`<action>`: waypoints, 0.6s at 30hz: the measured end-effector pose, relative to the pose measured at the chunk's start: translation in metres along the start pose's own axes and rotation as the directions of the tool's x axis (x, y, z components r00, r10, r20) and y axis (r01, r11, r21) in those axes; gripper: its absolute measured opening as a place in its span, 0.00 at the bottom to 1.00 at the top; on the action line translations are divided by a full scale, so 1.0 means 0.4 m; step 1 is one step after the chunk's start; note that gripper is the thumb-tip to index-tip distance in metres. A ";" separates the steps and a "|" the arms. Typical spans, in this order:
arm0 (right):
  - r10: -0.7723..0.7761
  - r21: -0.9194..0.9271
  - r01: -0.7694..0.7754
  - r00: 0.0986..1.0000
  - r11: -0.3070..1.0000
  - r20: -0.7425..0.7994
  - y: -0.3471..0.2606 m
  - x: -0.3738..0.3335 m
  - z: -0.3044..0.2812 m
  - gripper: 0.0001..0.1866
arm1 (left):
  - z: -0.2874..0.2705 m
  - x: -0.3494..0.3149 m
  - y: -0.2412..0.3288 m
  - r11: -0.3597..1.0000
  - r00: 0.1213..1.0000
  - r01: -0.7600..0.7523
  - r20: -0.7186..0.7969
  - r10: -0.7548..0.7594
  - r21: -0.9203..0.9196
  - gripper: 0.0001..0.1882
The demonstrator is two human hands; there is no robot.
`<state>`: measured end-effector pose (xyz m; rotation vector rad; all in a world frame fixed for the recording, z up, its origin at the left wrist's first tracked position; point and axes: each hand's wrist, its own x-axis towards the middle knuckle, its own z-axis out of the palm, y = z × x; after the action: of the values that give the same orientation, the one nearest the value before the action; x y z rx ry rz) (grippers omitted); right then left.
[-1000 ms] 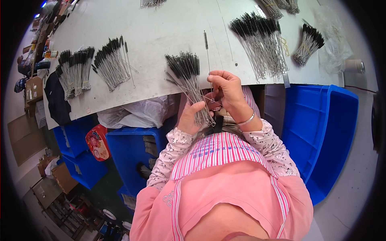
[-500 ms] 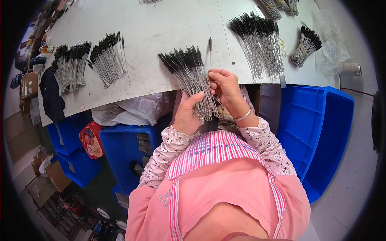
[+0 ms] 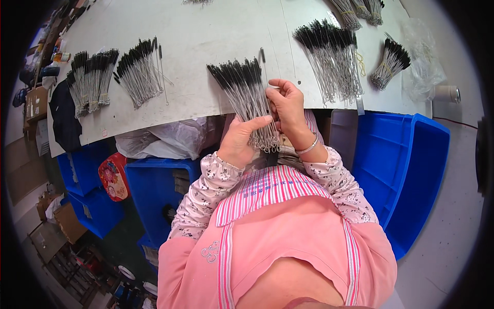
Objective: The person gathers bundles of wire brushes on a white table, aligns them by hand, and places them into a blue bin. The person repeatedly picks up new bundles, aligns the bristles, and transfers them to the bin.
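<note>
While the pale tabletop carries the other heaps, we hold the bundle of wire brushes at its near edge, left hand clamped round the stems, right hand pinching them. We should square the looped ends evenly. Since earlier, the bundle has fanned wider.
</note>
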<state>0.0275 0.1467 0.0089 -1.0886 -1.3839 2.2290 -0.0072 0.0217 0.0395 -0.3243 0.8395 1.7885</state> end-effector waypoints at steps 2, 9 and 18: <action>0.011 0.031 -0.012 1.000 0.999 0.027 0.003 0.015 -0.007 0.13 | 0.003 -0.005 0.009 1.000 1.000 0.008 -0.024 -0.008 0.016 0.17; 0.076 0.161 -0.086 0.995 0.983 0.069 -0.014 0.031 -0.051 0.10 | -0.004 -0.005 0.010 0.984 0.984 -0.076 -0.149 0.101 0.163 0.18; 0.097 0.203 -0.100 0.995 0.974 0.021 -0.002 0.042 -0.103 0.08 | -0.025 0.037 -0.025 0.980 0.972 -0.085 -0.202 0.122 0.182 0.13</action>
<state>0.0463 0.1835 -0.0081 -1.0956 -1.0972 2.3882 -0.0057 0.0271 0.0200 -0.3682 1.1748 1.7829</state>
